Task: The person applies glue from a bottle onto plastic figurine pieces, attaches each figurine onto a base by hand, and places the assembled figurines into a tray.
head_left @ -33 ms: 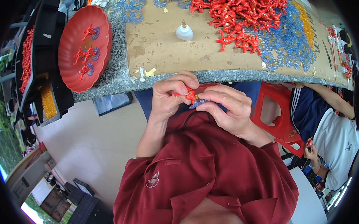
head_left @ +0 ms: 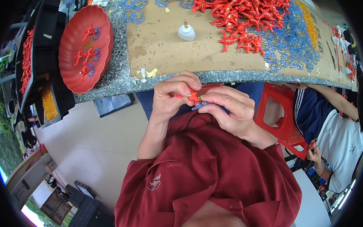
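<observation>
In front of my chest, just off the table's near edge, my left hand (head_left: 168, 98) pinches a small red plastic figure (head_left: 193, 97) between thumb and fingers. My right hand (head_left: 231, 110) closes its thumb and forefinger on a translucent blue piece (head_left: 199, 105), which touches the figure's lower side. A bit of yellow shows between the two; fingertips hide how they join. Beyond my hands, a small white bottle with a narrow tip (head_left: 186, 32) stands on the cardboard sheet (head_left: 163, 54). Several red figures with blue pieces lie in the red scalloped tray (head_left: 70, 45) at left.
A heap of red figures (head_left: 246, 11) covers the back of the table, beside blue pieces (head_left: 293, 41) and yellow ones (head_left: 307, 21). Black bins (head_left: 47, 42) stand far left. To the right, a co-worker in a white top (head_left: 340, 136) sits near a red stool (head_left: 275, 106).
</observation>
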Demonstrator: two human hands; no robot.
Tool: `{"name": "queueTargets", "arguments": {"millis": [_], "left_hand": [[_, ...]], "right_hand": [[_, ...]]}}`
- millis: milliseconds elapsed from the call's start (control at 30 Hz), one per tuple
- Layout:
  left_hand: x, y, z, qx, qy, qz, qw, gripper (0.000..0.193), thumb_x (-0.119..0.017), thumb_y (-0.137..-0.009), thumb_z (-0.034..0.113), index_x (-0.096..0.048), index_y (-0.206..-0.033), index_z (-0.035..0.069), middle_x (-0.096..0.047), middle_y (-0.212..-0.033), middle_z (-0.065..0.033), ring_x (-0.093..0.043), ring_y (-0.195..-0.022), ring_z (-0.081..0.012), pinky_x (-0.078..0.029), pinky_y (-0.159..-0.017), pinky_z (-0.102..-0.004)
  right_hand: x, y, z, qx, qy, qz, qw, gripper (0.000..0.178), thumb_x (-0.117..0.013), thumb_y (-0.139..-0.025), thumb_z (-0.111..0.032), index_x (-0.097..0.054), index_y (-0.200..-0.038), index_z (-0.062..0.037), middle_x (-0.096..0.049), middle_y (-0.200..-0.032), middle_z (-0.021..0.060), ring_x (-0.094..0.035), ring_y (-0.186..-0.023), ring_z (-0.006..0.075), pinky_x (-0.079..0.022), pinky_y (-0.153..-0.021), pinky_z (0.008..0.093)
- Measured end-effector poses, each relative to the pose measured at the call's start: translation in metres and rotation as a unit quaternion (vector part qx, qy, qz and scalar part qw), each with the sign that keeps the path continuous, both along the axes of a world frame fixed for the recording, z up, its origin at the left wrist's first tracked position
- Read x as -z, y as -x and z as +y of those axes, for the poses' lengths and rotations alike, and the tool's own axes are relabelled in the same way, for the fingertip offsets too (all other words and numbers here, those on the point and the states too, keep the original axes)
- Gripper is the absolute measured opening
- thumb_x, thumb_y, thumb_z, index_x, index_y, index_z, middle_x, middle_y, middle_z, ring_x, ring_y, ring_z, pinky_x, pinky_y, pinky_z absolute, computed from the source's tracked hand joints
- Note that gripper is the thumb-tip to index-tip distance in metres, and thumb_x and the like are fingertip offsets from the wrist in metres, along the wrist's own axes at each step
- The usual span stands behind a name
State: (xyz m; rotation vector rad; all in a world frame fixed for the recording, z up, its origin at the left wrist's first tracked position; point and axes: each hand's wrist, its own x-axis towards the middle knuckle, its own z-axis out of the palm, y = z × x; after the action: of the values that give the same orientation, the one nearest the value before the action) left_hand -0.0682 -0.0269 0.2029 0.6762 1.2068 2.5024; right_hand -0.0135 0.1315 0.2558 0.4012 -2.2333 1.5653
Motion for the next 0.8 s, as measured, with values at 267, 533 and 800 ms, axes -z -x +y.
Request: {"name": "queueTargets", "arguments": {"millis": [267, 533, 800], "left_hand": [[-0.019, 0.001, -0.001, -0.013, 0.138, 0.073, 0.988, 0.017, -0.074, -0.063, 0.003, -0.061, -0.073, 0.000, -0.064, -0.080, -0.0101, -0.057, -0.081, -0.0224, -0.047, -0.070, -0.0326], [-0.032, -0.001, -0.006, -0.061, 0.211, 0.106, 0.970, 0.017, -0.073, -0.061, -0.002, -0.062, -0.075, -0.001, -0.065, -0.079, -0.0098, -0.058, -0.080, -0.0210, -0.047, -0.070, -0.0315], [-0.065, 0.018, -0.054, -0.124, 0.272, 0.111, 0.948, 0.020, -0.064, -0.069, -0.007, -0.066, -0.088, -0.003, -0.064, -0.084, -0.0105, -0.058, -0.081, -0.0193, -0.047, -0.070, -0.0288]], "right_hand": [[0.014, 0.005, 0.007, -0.031, 0.033, 0.048, 0.998, 0.025, -0.075, -0.060, -0.004, -0.064, -0.081, 0.0015, -0.063, -0.075, 0.0125, -0.064, -0.068, 0.0246, -0.052, -0.059, 0.0296], [0.022, 0.008, 0.005, -0.057, 0.093, 0.036, 0.993, 0.022, -0.074, -0.063, -0.002, -0.064, -0.083, 0.0021, -0.064, -0.077, 0.0122, -0.065, -0.071, 0.0241, -0.052, -0.061, 0.0300], [0.006, 0.024, 0.000, -0.024, 0.043, -0.062, 0.997, 0.032, -0.073, -0.063, 0.002, -0.063, -0.093, 0.0021, -0.064, -0.090, 0.0133, -0.063, -0.074, 0.0181, -0.051, -0.063, 0.0271]]}}
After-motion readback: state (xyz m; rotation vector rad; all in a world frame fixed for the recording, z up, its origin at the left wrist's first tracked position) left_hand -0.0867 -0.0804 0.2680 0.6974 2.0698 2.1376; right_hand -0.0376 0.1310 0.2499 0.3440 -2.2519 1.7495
